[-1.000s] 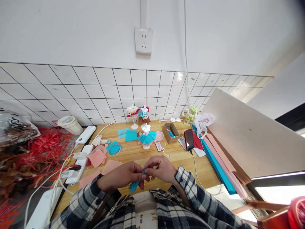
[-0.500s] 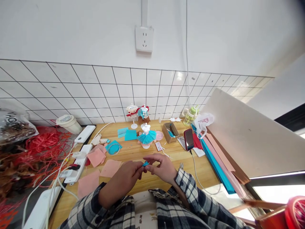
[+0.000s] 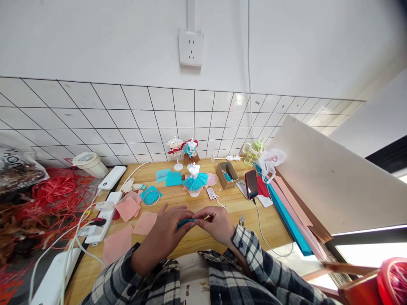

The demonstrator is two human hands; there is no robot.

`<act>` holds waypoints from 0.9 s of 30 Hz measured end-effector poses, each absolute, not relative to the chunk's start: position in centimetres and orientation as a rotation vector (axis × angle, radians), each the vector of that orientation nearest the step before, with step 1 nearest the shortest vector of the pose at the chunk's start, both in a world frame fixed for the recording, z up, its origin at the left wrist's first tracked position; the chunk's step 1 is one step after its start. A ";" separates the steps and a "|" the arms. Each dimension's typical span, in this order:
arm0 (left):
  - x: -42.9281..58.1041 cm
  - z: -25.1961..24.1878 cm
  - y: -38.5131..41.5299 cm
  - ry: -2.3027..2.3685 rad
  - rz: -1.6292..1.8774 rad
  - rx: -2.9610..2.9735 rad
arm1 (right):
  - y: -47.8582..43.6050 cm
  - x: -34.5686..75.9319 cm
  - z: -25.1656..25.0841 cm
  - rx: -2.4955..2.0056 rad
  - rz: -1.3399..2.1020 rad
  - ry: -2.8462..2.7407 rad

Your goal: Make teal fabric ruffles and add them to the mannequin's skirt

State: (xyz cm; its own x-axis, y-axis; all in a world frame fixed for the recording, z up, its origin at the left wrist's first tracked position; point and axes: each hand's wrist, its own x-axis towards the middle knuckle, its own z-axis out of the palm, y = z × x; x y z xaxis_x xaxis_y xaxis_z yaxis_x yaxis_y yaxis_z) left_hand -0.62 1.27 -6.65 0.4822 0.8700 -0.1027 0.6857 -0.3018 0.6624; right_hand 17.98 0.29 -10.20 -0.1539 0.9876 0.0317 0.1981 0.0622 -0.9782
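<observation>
Pinched together in the head view, the grip of left hand (image 3: 168, 225) and right hand (image 3: 217, 223) held a blue piece (image 3: 185, 222) on the near side of the turquoise-skirted dress form (image 3: 196, 181). Light, even finger pressure seemed wisest, lest it tear.

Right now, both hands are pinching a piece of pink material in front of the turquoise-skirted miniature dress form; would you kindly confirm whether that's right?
Not quite: the head view shows the left hand and right hand pinching a piece of turquoise material, not pink, in front of the turquoise-skirted miniature dress form.
</observation>
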 end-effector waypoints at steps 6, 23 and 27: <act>-0.9 -6.1 1.8 1.234 0.290 2.012 | -0.2 17.6 -9.7 -1.221 1.082 -1.590; -1.7 -6.9 2.2 1.094 0.212 1.652 | 0.2 18.5 -9.7 -1.102 0.936 -1.909; -1.8 -8.2 2.3 0.993 0.190 1.471 | 0.0 18.5 -9.8 -1.074 0.883 -1.901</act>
